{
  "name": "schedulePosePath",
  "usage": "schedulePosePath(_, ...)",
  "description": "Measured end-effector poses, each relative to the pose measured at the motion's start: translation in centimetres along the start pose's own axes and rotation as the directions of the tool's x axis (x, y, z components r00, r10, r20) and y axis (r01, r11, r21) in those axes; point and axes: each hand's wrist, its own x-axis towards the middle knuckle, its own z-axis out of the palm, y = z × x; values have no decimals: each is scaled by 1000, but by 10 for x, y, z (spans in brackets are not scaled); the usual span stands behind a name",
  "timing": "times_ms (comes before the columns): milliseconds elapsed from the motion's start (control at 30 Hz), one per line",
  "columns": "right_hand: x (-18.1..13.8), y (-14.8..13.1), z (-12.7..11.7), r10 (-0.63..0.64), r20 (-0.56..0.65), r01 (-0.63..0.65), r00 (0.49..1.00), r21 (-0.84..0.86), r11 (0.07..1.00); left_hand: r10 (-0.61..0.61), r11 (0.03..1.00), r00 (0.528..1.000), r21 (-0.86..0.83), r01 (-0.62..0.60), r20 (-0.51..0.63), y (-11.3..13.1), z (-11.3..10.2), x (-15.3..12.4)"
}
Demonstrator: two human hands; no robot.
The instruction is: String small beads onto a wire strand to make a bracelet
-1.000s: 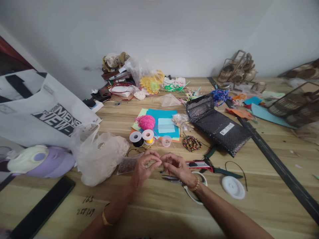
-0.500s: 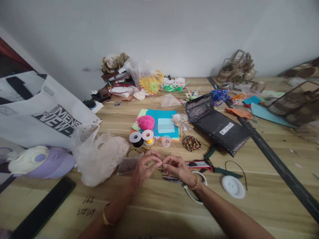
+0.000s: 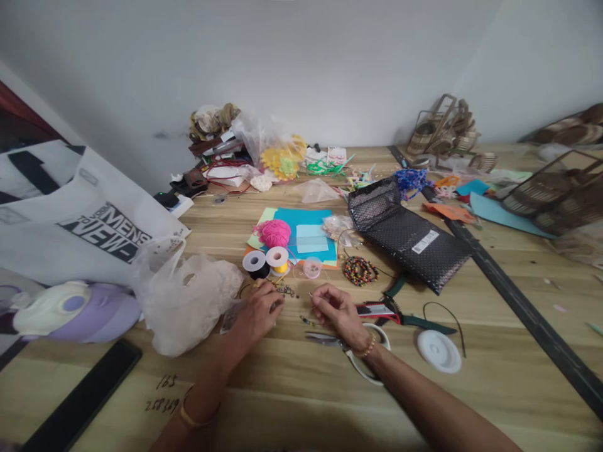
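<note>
My right hand (image 3: 336, 314) is closed in a pinch on a thin beaded string; a short row of small dark and coloured beads (image 3: 308, 321) hangs below its fingertips. My left hand (image 3: 259, 311) reaches over the table beside a small scatter of loose beads (image 3: 286, 290), its thumb and fingers somewhat apart. Whether it touches a bead I cannot tell. Under my left hand a small clear packet of beads (image 3: 230, 316) is partly covered. Scissors (image 3: 325, 339) with white handles lie beneath my right wrist, next to a red-edged utility knife (image 3: 377, 310).
Beyond my hands are a black thread spool (image 3: 257, 267), a yellow thread spool (image 3: 277, 260), pink yarn (image 3: 274, 233) and coiled bead strands (image 3: 360, 270). A plastic bag (image 3: 188, 295) stands left. At right lie a black bubble mailer (image 3: 419, 248) and a white spool (image 3: 439, 351).
My hands have come apart from their meeting point. The left has moved left and down towards the loose beads; the right stays near its place with the string, its beads now visible.
</note>
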Motion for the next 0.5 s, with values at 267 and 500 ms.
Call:
schedulePosePath(267, 0, -1, 1, -1, -16, 1, 1000, 30, 1000, 72, 993, 992, 83, -80, 104, 4, -2, -1)
schedulePosePath(500, 0, 2, 0, -20, 33, 21, 999, -21, 1000, 43, 999, 997, -12, -42, 61, 5, 2, 1)
